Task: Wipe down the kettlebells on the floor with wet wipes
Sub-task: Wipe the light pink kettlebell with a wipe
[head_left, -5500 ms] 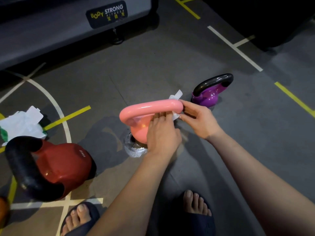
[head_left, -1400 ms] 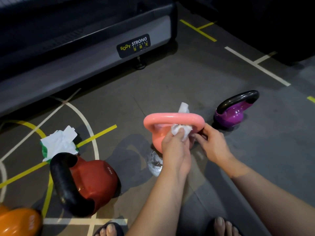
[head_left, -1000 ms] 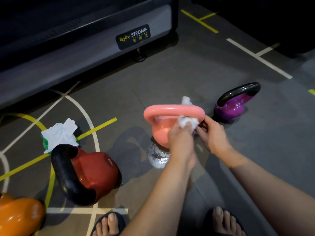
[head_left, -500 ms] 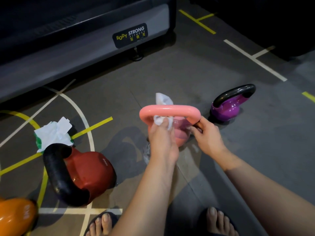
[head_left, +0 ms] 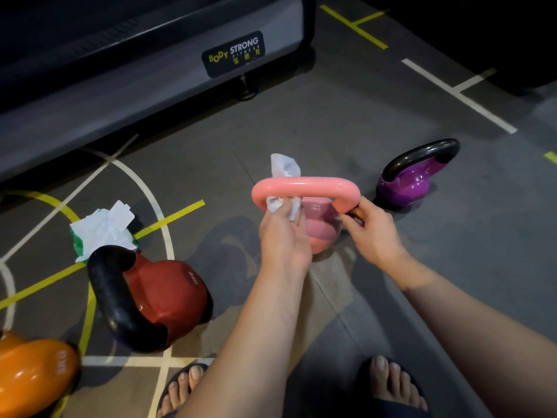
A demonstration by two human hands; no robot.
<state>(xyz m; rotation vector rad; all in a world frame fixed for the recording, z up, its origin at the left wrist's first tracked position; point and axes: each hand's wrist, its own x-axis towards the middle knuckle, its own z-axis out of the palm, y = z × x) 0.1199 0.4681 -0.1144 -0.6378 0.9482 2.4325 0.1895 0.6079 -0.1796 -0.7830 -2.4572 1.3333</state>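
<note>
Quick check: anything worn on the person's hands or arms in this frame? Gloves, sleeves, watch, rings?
Nothing visible. The left hand and right hand are bare, no gloves, and no rings that can be made out. Both forearms are uncovered to the frame edge: no sleeves, watch or bands in view. Dark sandals on the feet.

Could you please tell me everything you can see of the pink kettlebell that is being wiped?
The pink kettlebell is glossy and pink all over, with a rounded body under a wide, thick loop handle that lies level across the view. It is at the middle of the floor, tipped toward the camera; its base is hidden. The left hand presses a crumpled white wet wipe around the handle's left end, one end poking up behind it. The right hand grips the handle's right corner.
</note>
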